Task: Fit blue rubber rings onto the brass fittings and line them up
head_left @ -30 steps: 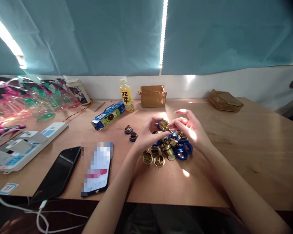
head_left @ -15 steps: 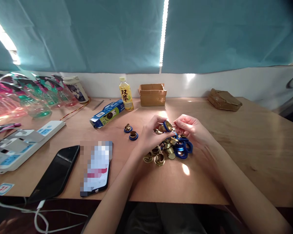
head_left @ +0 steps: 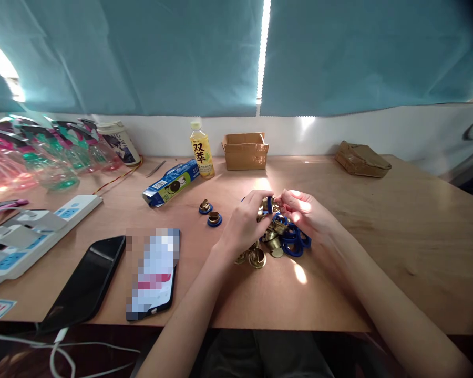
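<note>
My left hand (head_left: 242, 223) has its fingers wrapped round a brass fitting with a blue ring (head_left: 270, 205), held above a pile on the table. Close beside it, my right hand (head_left: 305, 212) pinches at the fitting's edge; what its fingertips hold is too small to make out. Beneath both hands lie several brass fittings (head_left: 274, 244), partly hidden by the left hand, and several loose blue rings (head_left: 294, 247) on the right side of the pile. Two brass fittings with blue rings (head_left: 214, 218) stand apart, left of my left hand.
At the back are an open cardboard box (head_left: 245, 155), a yellow drink bottle (head_left: 202, 152), a blue carton (head_left: 171, 184) and a brown paper package (head_left: 362, 159). To the left lie two phones (head_left: 89, 281), a white power strip (head_left: 43, 241), spray bottles (head_left: 59, 163) and a cup (head_left: 120, 144).
My left hand has turned, so the held fitting shows its blue ring edge-on and its back faces me more. The right hand has shifted slightly and stays at the fitting.
</note>
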Demonstrator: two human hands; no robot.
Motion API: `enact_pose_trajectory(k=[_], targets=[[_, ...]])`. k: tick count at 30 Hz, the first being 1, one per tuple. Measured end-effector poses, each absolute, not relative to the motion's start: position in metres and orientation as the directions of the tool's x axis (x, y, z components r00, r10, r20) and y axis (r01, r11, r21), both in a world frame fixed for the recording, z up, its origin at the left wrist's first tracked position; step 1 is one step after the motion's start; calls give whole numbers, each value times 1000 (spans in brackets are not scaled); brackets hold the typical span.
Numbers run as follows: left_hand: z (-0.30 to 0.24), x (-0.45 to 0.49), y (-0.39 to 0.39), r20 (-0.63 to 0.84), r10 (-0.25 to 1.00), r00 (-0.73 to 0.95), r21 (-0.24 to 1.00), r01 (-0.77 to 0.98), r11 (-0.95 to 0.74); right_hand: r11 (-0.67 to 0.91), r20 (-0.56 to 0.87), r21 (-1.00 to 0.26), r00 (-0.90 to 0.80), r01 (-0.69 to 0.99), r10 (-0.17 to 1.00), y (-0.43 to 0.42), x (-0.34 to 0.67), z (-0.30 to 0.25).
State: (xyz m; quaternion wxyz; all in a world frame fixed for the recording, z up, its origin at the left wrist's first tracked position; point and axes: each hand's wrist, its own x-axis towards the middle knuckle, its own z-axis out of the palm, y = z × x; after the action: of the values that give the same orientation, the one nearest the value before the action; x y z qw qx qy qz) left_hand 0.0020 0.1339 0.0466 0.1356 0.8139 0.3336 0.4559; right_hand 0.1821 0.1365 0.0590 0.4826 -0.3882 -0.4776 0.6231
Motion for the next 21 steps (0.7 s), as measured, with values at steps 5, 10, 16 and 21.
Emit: enact_pose_trajectory(k=[5, 10, 16, 21], targets=[[46, 3, 135, 670, 658, 342, 512, 429, -744, -105, -52, -952, -186, -286, 981, 139, 175, 53], [45, 2, 136, 699, 655, 287, 508, 445, -737, -20, 46, -962, -233, -271, 971, 138, 174, 54], [44, 2, 138, 743, 625, 241, 489, 443, -752, -48, 48, -945, -285, -322, 957, 135, 179, 61], [44, 4, 137, 778, 583, 233, 451, 440, -777, -100, 26, -902, -285, -419, 958, 138, 179, 60]])
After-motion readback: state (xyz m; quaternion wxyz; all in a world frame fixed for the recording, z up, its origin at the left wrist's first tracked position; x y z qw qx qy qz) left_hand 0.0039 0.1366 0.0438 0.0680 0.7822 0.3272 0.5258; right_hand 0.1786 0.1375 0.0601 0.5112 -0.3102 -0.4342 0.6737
